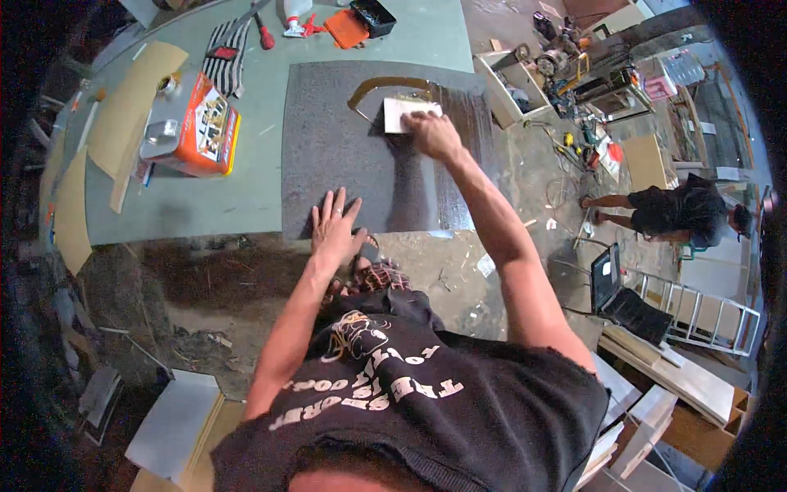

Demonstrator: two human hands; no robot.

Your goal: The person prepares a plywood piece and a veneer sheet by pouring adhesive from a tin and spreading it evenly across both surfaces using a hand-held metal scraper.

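Observation:
A dark grey sheet [328,135] lies on the pale green table top. My right hand [434,135], fingers closed, grips a flat white spreader [396,121] against the sheet's right half. Beside the spreader, a curved trail of brownish, glossy liquid [393,83] runs across the far part of the sheet. The sheet's right side looks wet and shiny, while its left side is dull. At the near edge, my left hand [334,227] rests flat on the sheet with its fingers spread, holding nothing.
On the green table [254,164] stand an orange and white metal can [205,131], a spray bottle [299,20], an orange tray [346,29] and a striped cloth [225,61]. Tools [574,152] litter the floor at right, near another person [680,211], a black chair [627,299] and a ladder [697,312].

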